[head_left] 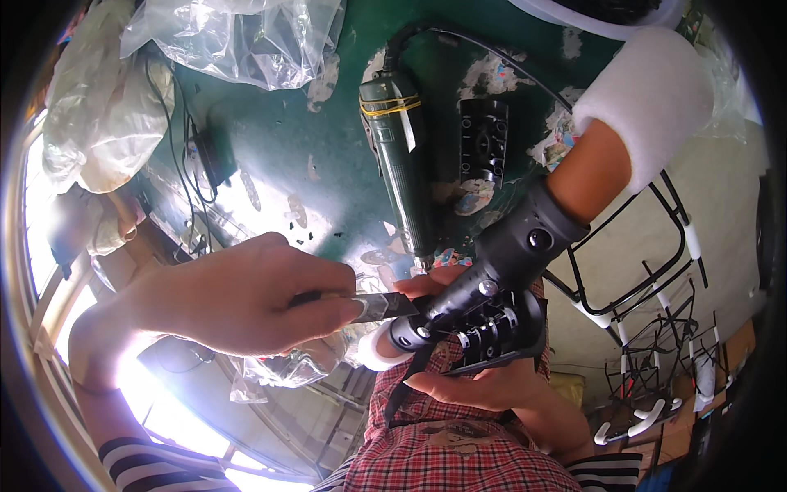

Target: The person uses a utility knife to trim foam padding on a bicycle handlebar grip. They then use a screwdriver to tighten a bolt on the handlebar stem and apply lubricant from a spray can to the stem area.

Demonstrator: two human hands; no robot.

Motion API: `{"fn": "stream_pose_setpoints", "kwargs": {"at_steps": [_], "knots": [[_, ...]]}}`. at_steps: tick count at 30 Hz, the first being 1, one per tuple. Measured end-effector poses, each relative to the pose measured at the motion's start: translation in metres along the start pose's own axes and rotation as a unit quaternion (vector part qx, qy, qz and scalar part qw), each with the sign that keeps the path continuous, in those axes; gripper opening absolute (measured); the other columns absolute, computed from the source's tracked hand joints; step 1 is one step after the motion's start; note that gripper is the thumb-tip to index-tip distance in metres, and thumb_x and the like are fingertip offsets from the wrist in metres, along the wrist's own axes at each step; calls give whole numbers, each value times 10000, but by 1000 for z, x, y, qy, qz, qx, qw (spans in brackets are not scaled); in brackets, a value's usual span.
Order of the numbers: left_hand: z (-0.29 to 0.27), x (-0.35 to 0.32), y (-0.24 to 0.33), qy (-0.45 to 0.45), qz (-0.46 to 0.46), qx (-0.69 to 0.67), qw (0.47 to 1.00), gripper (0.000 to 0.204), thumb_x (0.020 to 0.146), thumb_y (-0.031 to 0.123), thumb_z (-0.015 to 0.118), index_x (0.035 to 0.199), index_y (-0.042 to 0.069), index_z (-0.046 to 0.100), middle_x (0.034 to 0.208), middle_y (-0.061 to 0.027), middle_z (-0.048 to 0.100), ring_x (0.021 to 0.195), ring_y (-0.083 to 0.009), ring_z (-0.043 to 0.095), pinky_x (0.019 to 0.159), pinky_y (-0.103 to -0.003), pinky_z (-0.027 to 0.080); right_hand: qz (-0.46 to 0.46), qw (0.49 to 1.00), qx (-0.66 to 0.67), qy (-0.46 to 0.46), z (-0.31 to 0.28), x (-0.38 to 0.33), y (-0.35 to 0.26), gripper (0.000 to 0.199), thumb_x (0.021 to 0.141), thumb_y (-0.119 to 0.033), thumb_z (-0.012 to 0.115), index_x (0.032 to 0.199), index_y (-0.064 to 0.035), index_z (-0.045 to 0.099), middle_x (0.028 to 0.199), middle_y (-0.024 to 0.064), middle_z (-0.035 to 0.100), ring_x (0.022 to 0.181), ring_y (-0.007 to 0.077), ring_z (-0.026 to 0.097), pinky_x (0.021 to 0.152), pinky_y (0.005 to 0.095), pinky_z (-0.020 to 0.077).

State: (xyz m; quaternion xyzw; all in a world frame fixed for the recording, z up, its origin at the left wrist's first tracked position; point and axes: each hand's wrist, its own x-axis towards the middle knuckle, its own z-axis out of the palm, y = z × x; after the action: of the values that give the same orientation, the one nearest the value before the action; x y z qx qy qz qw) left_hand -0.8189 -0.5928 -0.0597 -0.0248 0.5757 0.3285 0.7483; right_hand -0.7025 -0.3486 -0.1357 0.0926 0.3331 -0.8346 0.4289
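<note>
My left hand (246, 295) is closed around a utility knife (381, 307), its blade end against the lower part of a black plastic fitting (525, 238). From that fitting an orange-brown tube (592, 174) runs up to the right, ending in a thick white foam sleeve (652, 102). A smaller white ring (381, 348) shows at the lower end. My right hand (484, 385) supports a ribbed black plastic shell (492, 332) beneath the fitting, with its fingertips partly hidden. Just beyond the hands, a dark green electric screwdriver (399, 164) with yellow bands lies on the table.
A second black plastic shell (484, 139) lies on the worn green table (270, 131). Clear plastic bags (238, 41) sit at the far left, near a black adapter (209, 160) and cables. A white tub (611, 16) stands far right; black metal frames (648, 303) are on the floor.
</note>
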Motion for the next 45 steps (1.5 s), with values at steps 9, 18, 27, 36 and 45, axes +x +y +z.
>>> {"fn": "stream_pose_setpoints", "kwargs": {"at_steps": [9, 18, 27, 36, 45], "knots": [[-1, 0, 0, -5, -13, 13, 1000, 281, 1016, 244, 506, 1178, 50, 629, 581, -37, 628, 517, -140, 646, 512, -288, 499, -33, 998, -39, 33, 10, -3, 15, 824, 754, -67, 820, 1400, -2, 311, 1361, 174, 515, 1263, 231, 528, 1057, 354, 432], [-3, -1, 7, 6, -25, -53, 998, 293, 1012, 251, 499, 852, 26, 598, 605, -101, 605, 521, -240, 621, 521, -380, 463, -58, 997, 29, 50, 11, 6, 28, 661, 783, -37, 803, 1339, 3, 449, 1308, 186, 582, 1213, 247, 585, 1022, 382, 480], [-6, 0, 5, 3, 5, -26, 1000, 277, 1006, 235, 500, 862, 20, 597, 624, -114, 616, 528, -255, 622, 526, -387, 468, -77, 997, 20, 18, 9, 6, 30, 718, 820, -14, 755, 1424, -23, 366, 1426, 213, 489, 1311, 287, 510, 1101, 425, 409], [-9, 2, 3, -20, -8, 3, 1000, 234, 1009, 248, 512, 1087, 57, 623, 606, -70, 618, 530, -203, 637, 517, -349, 475, -58, 993, 92, -34, 0, 14, 27, 550, 821, -4, 747, 1301, -36, 481, 1398, 221, 520, 1330, 328, 492, 1090, 446, 419], [-3, -2, 8, -38, -6, -5, 999, 283, 999, 265, 516, 888, 25, 616, 605, -131, 577, 550, -282, 597, 565, -423, 459, -1, 997, 81, -12, 2, 16, 14, 579, 763, -13, 812, 1269, -18, 529, 1382, 212, 532, 1309, 300, 508, 1089, 425, 411]]}}
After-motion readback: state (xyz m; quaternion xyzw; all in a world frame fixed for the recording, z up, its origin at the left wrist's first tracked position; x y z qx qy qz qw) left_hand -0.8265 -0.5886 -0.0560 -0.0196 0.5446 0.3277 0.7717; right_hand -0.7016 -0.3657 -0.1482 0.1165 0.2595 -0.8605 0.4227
